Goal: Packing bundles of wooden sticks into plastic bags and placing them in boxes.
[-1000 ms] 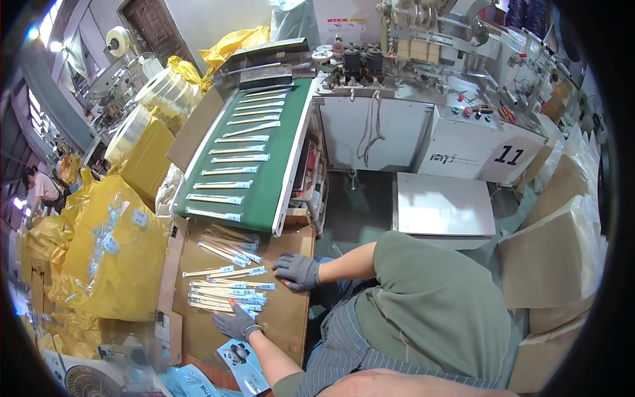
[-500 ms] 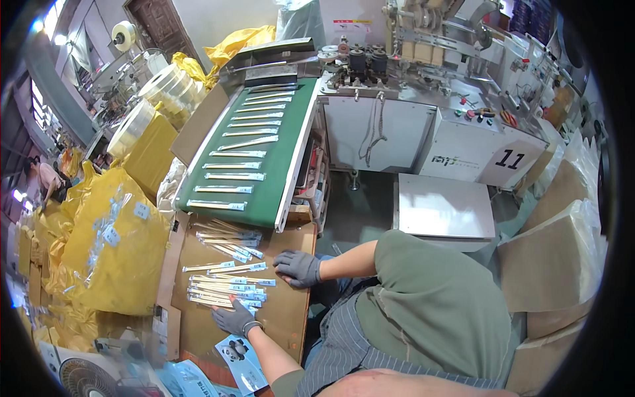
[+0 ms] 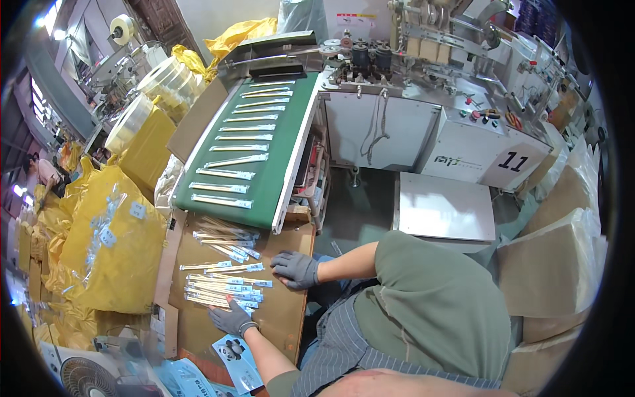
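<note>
Factory: conveyor belt (image 3: pixel 264 152), packing machine (image 3: pixel 423 79).

Workshop interior. A white packaging machine (image 3: pixel 463 99) occupies the upper right, a green conveyor belt (image 3: pixel 264 142) running down from it. Yellow sacks (image 3: pixel 109 245) are heaped along the left. Brown cartons (image 3: pixel 562 264) stack at the right. Grey concrete floor (image 3: pixel 354 212). Bright daylight enters at the upper left corner.

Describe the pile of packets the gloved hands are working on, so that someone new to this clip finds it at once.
Start at the green conveyor belt and follow it down to the brown cardboard worktop. The pile of long clear-wrapped packets lies between the left hand and right hand, bunched together, unlike the evenly spaced ones on the belt.
</note>
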The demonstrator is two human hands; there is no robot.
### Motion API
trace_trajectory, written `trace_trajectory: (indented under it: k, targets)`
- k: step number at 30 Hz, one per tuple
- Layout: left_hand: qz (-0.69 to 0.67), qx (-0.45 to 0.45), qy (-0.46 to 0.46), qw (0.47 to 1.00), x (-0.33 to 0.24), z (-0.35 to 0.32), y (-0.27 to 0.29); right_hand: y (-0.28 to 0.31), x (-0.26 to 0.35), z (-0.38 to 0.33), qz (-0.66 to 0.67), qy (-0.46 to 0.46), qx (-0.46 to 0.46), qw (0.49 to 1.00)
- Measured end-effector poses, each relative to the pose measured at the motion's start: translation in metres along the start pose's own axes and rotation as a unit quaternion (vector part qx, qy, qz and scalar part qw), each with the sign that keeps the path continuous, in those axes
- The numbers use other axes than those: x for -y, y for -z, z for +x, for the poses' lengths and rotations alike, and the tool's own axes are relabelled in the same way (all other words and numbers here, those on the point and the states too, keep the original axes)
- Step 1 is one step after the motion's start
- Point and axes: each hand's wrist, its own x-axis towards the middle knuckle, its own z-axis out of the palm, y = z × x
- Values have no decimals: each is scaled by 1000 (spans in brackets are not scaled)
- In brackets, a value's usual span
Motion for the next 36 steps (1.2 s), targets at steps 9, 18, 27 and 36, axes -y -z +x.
trace_trajectory:
  k: [9,18,27,36]
  targets:
    - [2,9,7,1000,-3,-2,8,-1,-1,2,18,3,10,1000]
    - [-22,48,20,998,-9,1,16,68,-13,68,142,121,-88,979]
    - [-74,87,58,992,-24,0,31,199,-328,233,-295,-278,-132,905]
    - [-86,48,-20,995,-28,-1,37,200,-346,269,-147,-294,110,938]
